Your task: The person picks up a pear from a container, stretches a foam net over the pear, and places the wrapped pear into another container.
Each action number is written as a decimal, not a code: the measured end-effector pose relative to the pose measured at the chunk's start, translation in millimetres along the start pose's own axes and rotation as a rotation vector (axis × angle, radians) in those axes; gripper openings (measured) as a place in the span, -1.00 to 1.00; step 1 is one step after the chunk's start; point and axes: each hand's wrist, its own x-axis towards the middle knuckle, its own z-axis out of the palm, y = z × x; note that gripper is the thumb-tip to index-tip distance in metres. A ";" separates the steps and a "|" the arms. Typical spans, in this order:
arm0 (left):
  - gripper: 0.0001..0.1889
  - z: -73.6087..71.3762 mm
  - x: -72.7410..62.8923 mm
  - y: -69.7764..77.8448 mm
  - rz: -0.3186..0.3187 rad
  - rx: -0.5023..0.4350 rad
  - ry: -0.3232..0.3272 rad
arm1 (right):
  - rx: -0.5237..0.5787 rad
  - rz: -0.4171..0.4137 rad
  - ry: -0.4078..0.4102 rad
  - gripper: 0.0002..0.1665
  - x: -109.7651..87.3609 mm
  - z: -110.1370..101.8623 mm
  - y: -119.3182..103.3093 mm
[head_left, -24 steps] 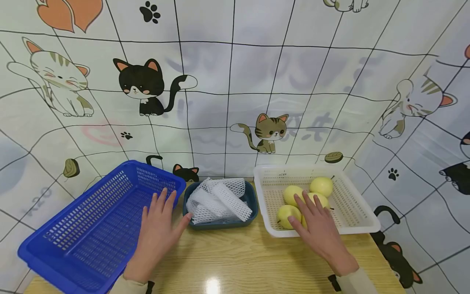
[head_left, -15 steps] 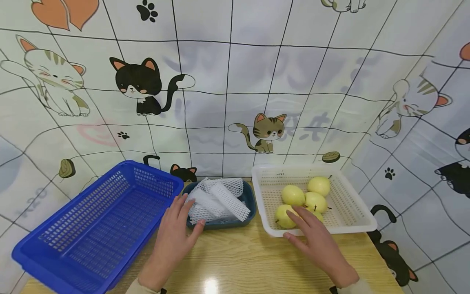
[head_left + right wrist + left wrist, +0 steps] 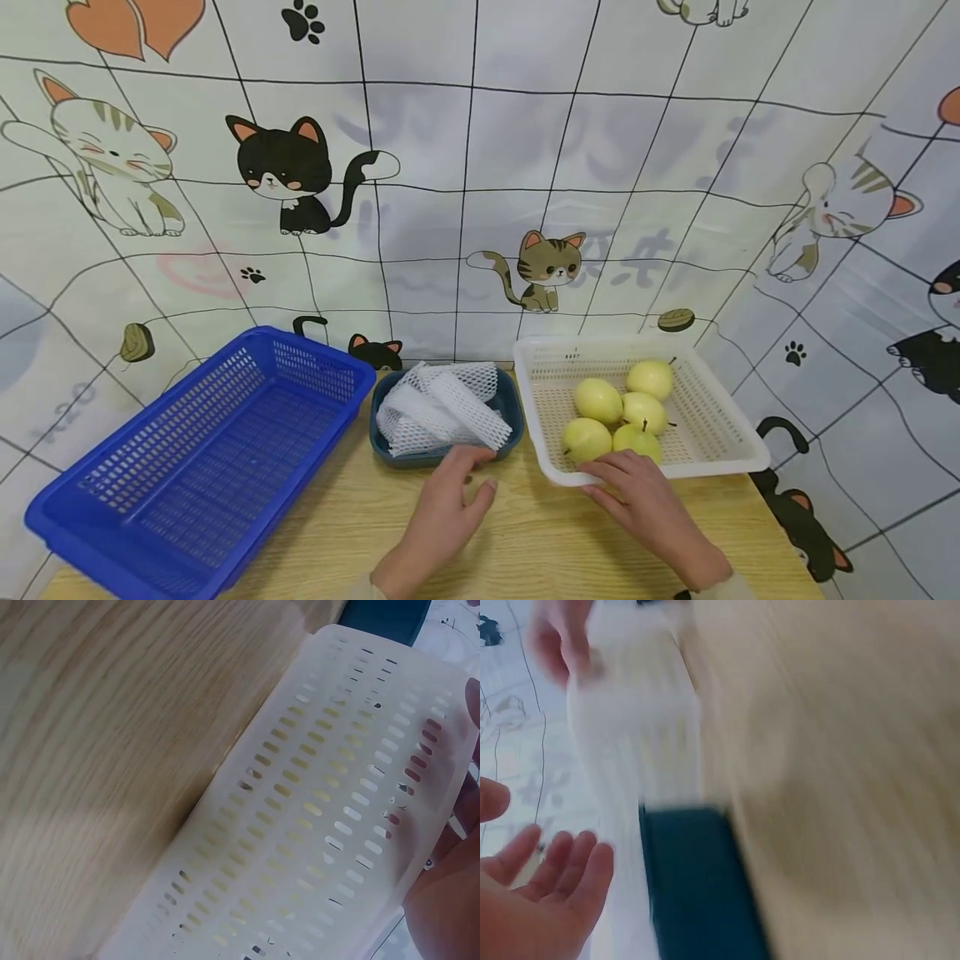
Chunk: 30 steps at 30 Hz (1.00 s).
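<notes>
My left hand (image 3: 444, 515) hovers over the table just in front of the small teal bin (image 3: 420, 461), fingers loosely bent and holding nothing. White foam fruit nets (image 3: 442, 412) lie heaped inside that bin. My right hand (image 3: 651, 510) is at the front rim of the white basket (image 3: 720, 462), its fingers loosely extended over the edge. Through the slots in the right wrist view, parts of that hand show behind the basket wall (image 3: 300, 787); whether it presses the rim I cannot tell. Several round yellow-green fruits (image 3: 598, 400) with stems sit in the white basket. The left wrist view is blurred.
A large blue plastic basket (image 3: 217, 475) stands at the left, angled, its slotted floor visible. All three containers rest on a wood-grain table (image 3: 495, 550). Behind and at the right hangs a white sheet (image 3: 420, 225) printed with cats and grid lines.
My left hand has swung right, from beside the blue basket to in front of the teal bin. My right hand has drawn back from above the fruits to the white basket's front rim.
</notes>
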 end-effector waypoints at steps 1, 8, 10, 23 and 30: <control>-0.69 7.1 1.8 3.3 -0.048 -0.080 -0.049 | -0.004 0.002 -0.001 -0.66 -0.8 -0.7 0.3; -0.51 43.9 16.2 21.0 -0.254 -0.427 -0.223 | -0.006 0.034 -0.017 -0.50 -2.2 -5.5 -0.1; -0.48 51.1 18.6 23.8 -0.276 -0.474 -0.222 | 0.006 0.076 -0.029 -0.43 -1.0 -10.7 -1.2; -0.44 76.8 25.6 24.9 -0.387 -0.654 -0.117 | 0.103 0.474 -0.077 -0.18 15.5 -50.9 31.0; -0.50 89.8 25.8 23.0 -0.404 -0.706 -0.102 | 0.158 0.576 -0.194 -0.06 20.2 -54.2 55.6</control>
